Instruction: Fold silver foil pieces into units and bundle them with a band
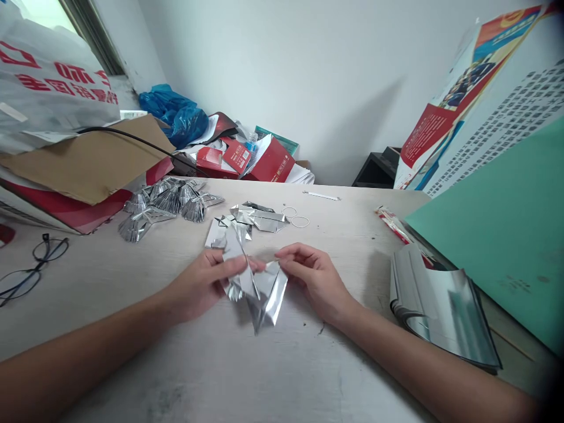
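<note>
Between my hands, above the table, is a piece of folded silver foil paper (268, 296) with creased flaps and a point hanging down. My left hand (207, 282) is closed on its left part, thumb in front of a pale flap. The fingertips of my right hand (311, 273) pinch the upper right corner. Just behind lie several folded silver foil strips (264, 220), partly hidden by my left hand. Further back on the left sits a cluster of pleated silver foil shapes (170, 200).
Two rubber bands (300, 222) lie behind the foil strips. On the right, a stack of silver foil sheets (445, 311) rests beside a green board (493, 241). Glasses (33, 273) lie at the left, below a cardboard box (97, 158). Red boxes (273, 161) stand against the wall.
</note>
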A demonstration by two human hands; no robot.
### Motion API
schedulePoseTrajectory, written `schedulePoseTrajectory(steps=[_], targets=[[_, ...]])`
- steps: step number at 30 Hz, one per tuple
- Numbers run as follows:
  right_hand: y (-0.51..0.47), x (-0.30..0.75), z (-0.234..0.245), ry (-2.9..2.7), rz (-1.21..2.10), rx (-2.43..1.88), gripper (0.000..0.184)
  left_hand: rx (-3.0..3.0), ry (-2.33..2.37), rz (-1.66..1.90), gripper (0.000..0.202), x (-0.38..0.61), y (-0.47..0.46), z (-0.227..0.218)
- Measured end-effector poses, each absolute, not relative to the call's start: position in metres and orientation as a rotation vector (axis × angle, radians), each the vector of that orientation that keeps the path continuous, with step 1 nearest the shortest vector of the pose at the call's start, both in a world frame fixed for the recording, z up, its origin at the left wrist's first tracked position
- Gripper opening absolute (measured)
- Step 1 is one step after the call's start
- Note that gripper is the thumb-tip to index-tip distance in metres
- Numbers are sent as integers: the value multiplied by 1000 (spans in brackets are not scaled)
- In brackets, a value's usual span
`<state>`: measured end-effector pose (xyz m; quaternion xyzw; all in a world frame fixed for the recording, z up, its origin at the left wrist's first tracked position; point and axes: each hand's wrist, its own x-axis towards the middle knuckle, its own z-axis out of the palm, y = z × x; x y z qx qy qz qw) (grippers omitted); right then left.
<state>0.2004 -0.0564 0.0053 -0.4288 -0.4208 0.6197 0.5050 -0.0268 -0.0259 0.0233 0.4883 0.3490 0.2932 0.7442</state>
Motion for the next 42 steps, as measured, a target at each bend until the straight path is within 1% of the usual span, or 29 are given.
schedulePoseTrajectory(steps=[3, 6, 8, 12, 15, 20, 23, 28, 31, 33, 35, 40, 42], targets=[[-51, 202, 3, -821, 1314, -1133, 29, 984, 791, 739, 34, -31, -14, 27], [-49, 203, 2, -757, 1235, -1200, 37, 981, 782, 699, 32, -33, -11, 27], [-50, 203, 2, -775, 1218, -1219, 38, 1018, 785, 656, 32, -32, -14, 26], [-53, 201, 4, -813, 1219, -1171, 32, 1084, 830, 640, 32, -30, -17, 25], [-53, 202, 5, -858, 1290, -1092, 26, 1066, 877, 663, 31, -31, -13, 27], [-51, 208, 4, -936, 1434, -940, 22, 1024, 897, 669, 30, -38, -2, 30], [-51, 210, 4, -1046, 1427, -879, 23, 1053, 884, 639, 29, -42, 3, 29], [-51, 210, 4, -1241, 1223, -1003, 25, 1032, 918, 637, 27, -44, 6, 27], [-51, 212, 3, -1426, 959, -1123, 22, 1026, 970, 681, 27, -45, 10, 31], [-50, 213, 2, -1609, 743, -1191, 21, 1075, 1024, 703, 32, -48, 14, 37], [-50, 214, 0, -1766, 594, -1223, 22, 1179, 1083, 730, 34, -54, 18, 44], [-51, 214, -7, -1939, 401, -1222, 23, 1724, 1180, 664, 18, -65, 17, 50], [-50, 214, -9, -1976, 385, -1243, 23, 1856, 1139, 609, 19, -64, 12, 45]])
